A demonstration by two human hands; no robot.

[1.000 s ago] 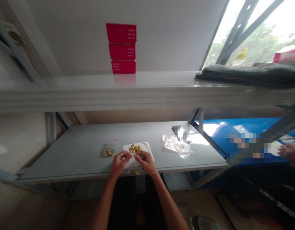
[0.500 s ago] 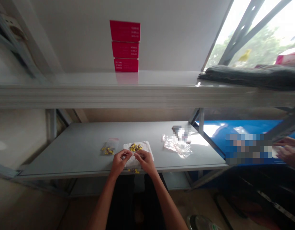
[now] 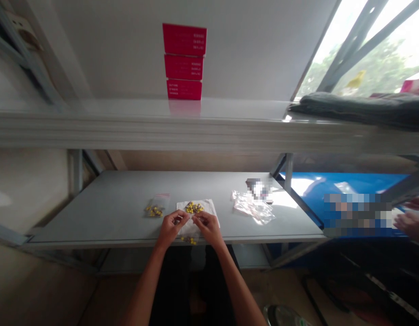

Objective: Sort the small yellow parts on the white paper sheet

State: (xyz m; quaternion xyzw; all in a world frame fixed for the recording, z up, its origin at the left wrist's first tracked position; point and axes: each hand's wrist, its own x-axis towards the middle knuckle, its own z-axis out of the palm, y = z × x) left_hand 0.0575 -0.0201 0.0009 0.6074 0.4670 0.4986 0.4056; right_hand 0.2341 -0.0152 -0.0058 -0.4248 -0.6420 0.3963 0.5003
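My left hand (image 3: 172, 225) and my right hand (image 3: 205, 225) face each other at the front of the table, fingers pinched together. Between them they hold the top of a small clear plastic bag, faint to see, with yellow and dark pieces (image 3: 189, 240) at its bottom by the table edge. Just beyond my fingertips, a heap of small yellow and dark brown pieces (image 3: 194, 208) lies on a white cloth or paper sheet (image 3: 212, 209). To the left of my left hand rests a clear zip bag (image 3: 161, 201) filled with similar pieces.
Several crumpled clear bags (image 3: 253, 209) lie on the grey table (image 3: 121, 199) to the right, beside a blurred-out object (image 3: 259, 188). Overhead, a shelf (image 3: 127, 131) carries three stacked red boxes (image 3: 184, 67) and dark folded fabric (image 3: 358, 107). Another person's hands (image 3: 411, 219) are at far right.
The camera view has shifted slightly. My hands keep the same pinch on the bag, with the pieces at its bottom slightly displaced. The other person's hands at the right have moved.
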